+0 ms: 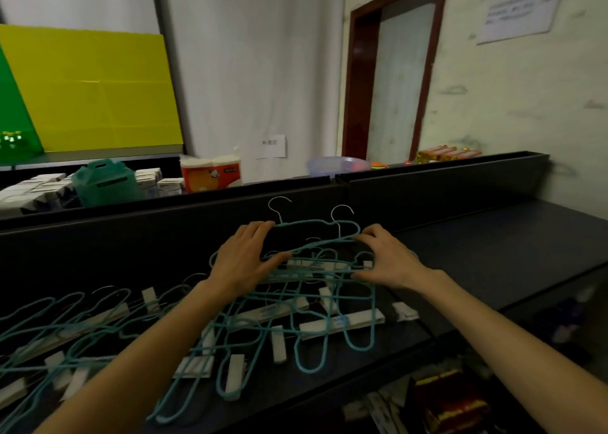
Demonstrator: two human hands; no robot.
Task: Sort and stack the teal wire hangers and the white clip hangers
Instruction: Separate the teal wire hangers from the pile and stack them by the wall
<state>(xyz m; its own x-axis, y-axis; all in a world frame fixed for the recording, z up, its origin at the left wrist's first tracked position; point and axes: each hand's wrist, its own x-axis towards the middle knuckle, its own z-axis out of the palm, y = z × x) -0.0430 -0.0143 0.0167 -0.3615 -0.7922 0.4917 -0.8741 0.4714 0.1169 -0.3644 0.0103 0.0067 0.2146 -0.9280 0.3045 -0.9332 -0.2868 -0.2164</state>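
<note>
Teal wire hangers [306,331] and white clip hangers [342,323] lie tangled across a black shelf [493,246]. More of both spread to the left [59,331]. My left hand [245,259] and my right hand [386,259] each grip an end of a couple of teal hangers [316,224] raised against the shelf's back wall, fingers over the top wire and thumbs under. Their silver hooks [279,203] stick up above my hands.
A black back wall [164,216] borders the shelf. Behind it sit a teal bag [105,181], small boxes, a tissue pack [210,173] and a plastic bowl [335,165]. The shelf's right part holds nothing. Red packets [450,397] lie on a lower shelf.
</note>
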